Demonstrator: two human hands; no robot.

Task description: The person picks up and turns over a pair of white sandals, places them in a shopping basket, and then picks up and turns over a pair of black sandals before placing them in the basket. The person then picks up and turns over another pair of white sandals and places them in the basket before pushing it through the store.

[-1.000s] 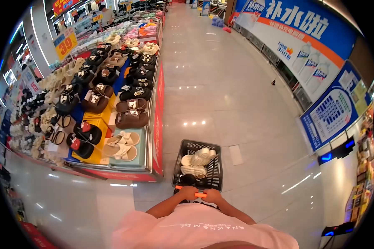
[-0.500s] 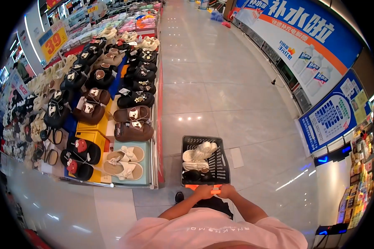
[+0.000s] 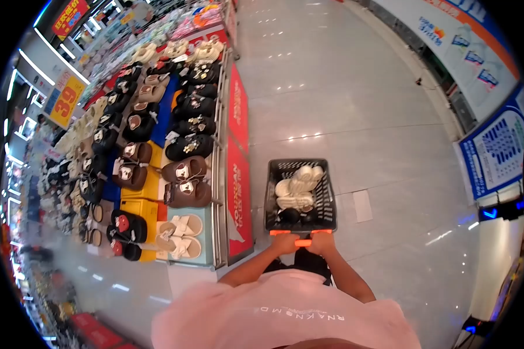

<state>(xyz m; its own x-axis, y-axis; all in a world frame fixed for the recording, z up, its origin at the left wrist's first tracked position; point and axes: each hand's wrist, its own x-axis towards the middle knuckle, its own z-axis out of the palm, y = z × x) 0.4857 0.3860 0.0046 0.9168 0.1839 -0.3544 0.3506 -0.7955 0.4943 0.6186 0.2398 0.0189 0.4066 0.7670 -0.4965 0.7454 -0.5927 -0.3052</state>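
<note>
My left hand (image 3: 283, 244) and my right hand (image 3: 322, 242) are both wrapped round the orange handle (image 3: 303, 243) of a black plastic shopping basket (image 3: 332, 200). The hands sit side by side close to my body, with a short stretch of handle showing between them. Slotted walls surround the basket's load. Inside lie cream-coloured shoes (image 3: 300, 185), and dark shoe-like items (image 3: 296, 216) rest at the end nearest me. My fingers are mostly hidden behind the backs of my hands.
To the left runs a display table of slippers and clogs, with a red side panel (image 3: 237, 186) along the aisle. Beige bow slippers (image 3: 180, 235) sit at its near corner. A price sign (image 3: 67, 100) stands over the table. Blue-and-white boards (image 3: 498, 142) line the right.
The basket and both hands appear higher and slightly farther right in view. More of the table's red side panel shows, and the right-hand boards have shifted outward. My grip on the handle continues.
</note>
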